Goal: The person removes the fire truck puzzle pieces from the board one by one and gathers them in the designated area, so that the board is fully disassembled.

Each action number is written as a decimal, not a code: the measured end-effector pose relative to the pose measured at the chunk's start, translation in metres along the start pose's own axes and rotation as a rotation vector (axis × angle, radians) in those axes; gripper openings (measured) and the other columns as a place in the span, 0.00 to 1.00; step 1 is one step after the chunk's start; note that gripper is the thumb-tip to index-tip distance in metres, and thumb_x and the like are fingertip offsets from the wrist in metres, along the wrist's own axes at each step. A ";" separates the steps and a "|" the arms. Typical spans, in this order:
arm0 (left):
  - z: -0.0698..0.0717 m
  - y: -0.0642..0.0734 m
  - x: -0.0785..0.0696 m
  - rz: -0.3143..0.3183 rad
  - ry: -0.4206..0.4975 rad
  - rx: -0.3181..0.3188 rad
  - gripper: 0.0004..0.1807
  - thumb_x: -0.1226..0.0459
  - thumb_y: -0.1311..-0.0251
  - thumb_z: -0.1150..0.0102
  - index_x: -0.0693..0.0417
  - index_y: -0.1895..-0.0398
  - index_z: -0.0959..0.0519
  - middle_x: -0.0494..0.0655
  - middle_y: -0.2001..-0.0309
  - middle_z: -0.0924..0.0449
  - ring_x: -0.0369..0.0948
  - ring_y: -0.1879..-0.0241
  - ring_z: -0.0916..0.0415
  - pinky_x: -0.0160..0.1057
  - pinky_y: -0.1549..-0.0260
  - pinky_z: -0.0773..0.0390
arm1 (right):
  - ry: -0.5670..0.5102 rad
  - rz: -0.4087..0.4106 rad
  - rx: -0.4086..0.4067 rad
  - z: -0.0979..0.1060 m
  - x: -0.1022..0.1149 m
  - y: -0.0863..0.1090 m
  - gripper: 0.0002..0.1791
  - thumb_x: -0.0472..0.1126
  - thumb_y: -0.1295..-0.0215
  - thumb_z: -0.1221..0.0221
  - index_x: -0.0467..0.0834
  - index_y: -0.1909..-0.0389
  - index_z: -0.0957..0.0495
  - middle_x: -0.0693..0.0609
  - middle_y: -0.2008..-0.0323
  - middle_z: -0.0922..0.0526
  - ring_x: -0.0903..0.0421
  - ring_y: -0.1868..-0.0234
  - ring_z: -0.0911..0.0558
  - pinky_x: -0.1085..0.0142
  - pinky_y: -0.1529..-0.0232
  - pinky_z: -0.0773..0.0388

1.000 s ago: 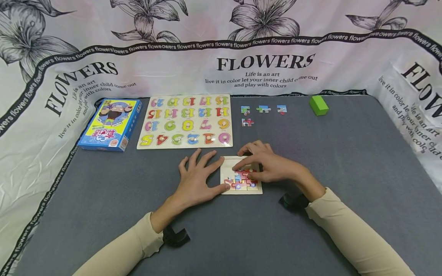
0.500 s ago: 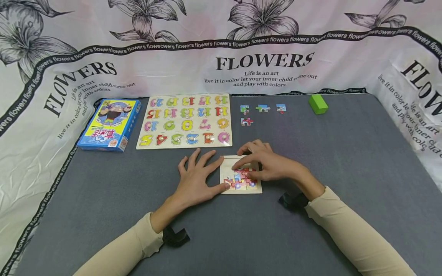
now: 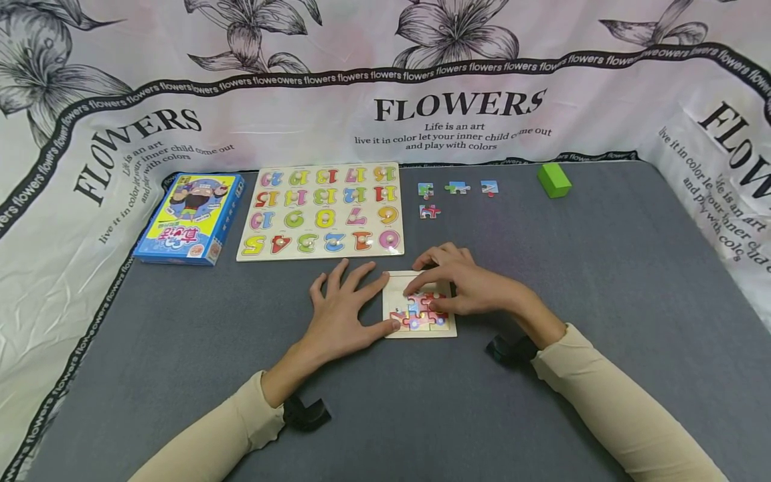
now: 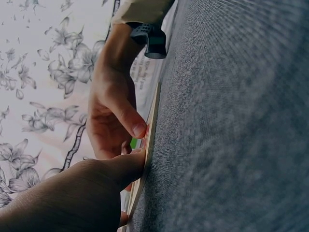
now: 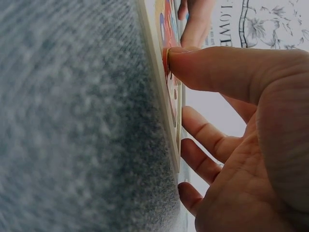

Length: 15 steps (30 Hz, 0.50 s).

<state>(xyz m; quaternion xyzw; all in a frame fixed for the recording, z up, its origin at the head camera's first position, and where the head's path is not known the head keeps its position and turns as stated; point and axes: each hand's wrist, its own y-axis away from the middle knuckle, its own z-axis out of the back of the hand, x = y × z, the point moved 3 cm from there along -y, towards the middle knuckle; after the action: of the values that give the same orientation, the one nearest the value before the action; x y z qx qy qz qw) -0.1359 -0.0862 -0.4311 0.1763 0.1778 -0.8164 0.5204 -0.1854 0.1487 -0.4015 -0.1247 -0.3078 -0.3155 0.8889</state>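
A small wooden puzzle tray (image 3: 393, 284) lies on the table, its lower part filled with pink and red jigsaw pieces (image 3: 415, 323) that form a vehicle picture. My left hand (image 3: 340, 321) is spread at the tray's left side, with index fingertip at the upper left corner and thumb (image 4: 133, 162) on the lower left edge. Over the tray, my right hand (image 3: 472, 288) pinches a red puzzle piece (image 5: 167, 60) between thumb and index finger. That piece stands slightly raised at the thumb tip in the right wrist view. The other right fingers curl beyond the tray's upper edge.
Several loose puzzle pieces (image 3: 458, 188) lie behind the tray. A number board (image 3: 319, 253) and a blue box (image 3: 188, 217) stand at the back left. A green block (image 3: 554, 181) sits at the back right, before a flowered cloth (image 3: 301, 134).
Both hands keep their places on the tray. The whole head view has shifted very slightly; nothing else visibly moves.
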 end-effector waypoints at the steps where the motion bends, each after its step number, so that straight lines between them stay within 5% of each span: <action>1: 0.000 0.000 0.000 0.000 0.000 0.000 0.42 0.38 0.43 0.34 0.37 0.25 0.31 0.47 0.21 0.41 0.60 0.20 0.58 0.72 0.31 0.63 | 0.000 -0.001 -0.001 0.000 0.000 0.000 0.21 0.35 0.37 0.33 0.60 0.47 0.14 0.49 0.40 0.24 0.50 0.38 0.36 0.46 0.43 0.44; 15: 0.001 0.000 -0.001 0.008 0.003 0.008 0.43 0.38 0.43 0.34 0.38 0.25 0.32 0.47 0.21 0.41 0.60 0.20 0.58 0.72 0.32 0.63 | 0.001 -0.004 -0.006 0.001 0.003 0.000 0.21 0.35 0.38 0.32 0.60 0.48 0.14 0.56 0.53 0.23 0.57 0.50 0.36 0.52 0.49 0.45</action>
<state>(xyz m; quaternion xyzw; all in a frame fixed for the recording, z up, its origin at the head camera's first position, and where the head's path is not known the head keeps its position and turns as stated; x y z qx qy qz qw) -0.1353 -0.0855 -0.4299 0.1805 0.1746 -0.8147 0.5227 -0.1839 0.1476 -0.3985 -0.1265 -0.3066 -0.3181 0.8881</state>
